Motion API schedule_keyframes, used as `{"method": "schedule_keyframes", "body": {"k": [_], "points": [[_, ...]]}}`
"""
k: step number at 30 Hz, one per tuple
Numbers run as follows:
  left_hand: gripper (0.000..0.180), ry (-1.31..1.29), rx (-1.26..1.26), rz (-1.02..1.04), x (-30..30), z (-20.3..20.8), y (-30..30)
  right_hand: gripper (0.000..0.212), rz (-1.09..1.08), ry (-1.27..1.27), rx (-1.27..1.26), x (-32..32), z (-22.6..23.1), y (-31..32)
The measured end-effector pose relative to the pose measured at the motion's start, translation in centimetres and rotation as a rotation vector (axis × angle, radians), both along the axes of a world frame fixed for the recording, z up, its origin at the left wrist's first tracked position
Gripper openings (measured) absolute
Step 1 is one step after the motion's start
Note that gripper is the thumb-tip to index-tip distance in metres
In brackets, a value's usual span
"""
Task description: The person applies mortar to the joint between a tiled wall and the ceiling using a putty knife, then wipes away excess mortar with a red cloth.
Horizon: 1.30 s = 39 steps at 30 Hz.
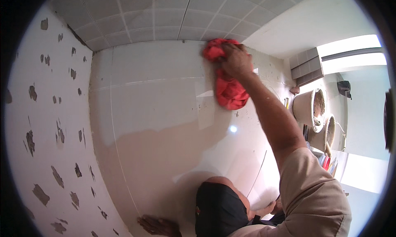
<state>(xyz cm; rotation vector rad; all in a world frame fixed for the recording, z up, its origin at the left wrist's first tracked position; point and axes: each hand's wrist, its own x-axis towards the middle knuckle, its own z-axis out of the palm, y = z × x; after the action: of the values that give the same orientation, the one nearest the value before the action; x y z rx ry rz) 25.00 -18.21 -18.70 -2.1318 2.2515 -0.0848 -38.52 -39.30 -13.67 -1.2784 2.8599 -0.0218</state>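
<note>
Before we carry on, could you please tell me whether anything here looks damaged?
The white wall on the left: dark, ragged patches break its pale surface, as if chipped, perhaps deliberately. The red cloth under the right hand shows nothing odd.

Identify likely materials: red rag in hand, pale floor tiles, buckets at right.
Red rag: soft fabric, matte; it bunches and folds in the right hand. Fibre unclear.
Pale floor tiles: glazed ceramic or polished porcelain, glossy; a bright reflection shows on them.
Buckets: probably plastic, fairly dull; off-white walls, brownish residue inside.
</note>
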Motion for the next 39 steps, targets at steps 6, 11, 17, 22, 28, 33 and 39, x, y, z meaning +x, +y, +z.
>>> {"method": "schedule_keyframes", "body": {"k": [6,11,17,22,28,33,39], "points": [[0.069,-0.006,-0.028,-0.023,-0.4,0.3,-0.2,0.053,-0.176,-0.01,0.08,-1.8,1.2,2.6],[0.068,-0.049,0.012,0.018,0.0,0.3,0.1,0.059,0.06,0.028,0.138,0.0,0.4,1.3],[0.065,-0.058,-0.011,-0.026,0.5,-1.8,0.8,0.046,-0.311,0.048,0.351,-13.2,0.9,11.0],[0.065,0.012,-0.015,0.026,1.6,-1.4,0.3,0.038,-0.382,0.225,0.128,-3.0,9.3,12.0],[0.064,0.088,0.0,0.0,0.7,0.6,-0.3,0.047,-0.122,0.184,0.189,4.4,8.0,16.0],[0.064,0.118,0.03,0.02,0.1,1.2,0.0,0.082,0.01,0.002,0.133,8.4,1.3,21.0],[0.064,0.146,0.126,0.008,0.4,1.5,0.0,0.068,-0.119,-0.103,0.049,6.0,3.1,23.3]]}}
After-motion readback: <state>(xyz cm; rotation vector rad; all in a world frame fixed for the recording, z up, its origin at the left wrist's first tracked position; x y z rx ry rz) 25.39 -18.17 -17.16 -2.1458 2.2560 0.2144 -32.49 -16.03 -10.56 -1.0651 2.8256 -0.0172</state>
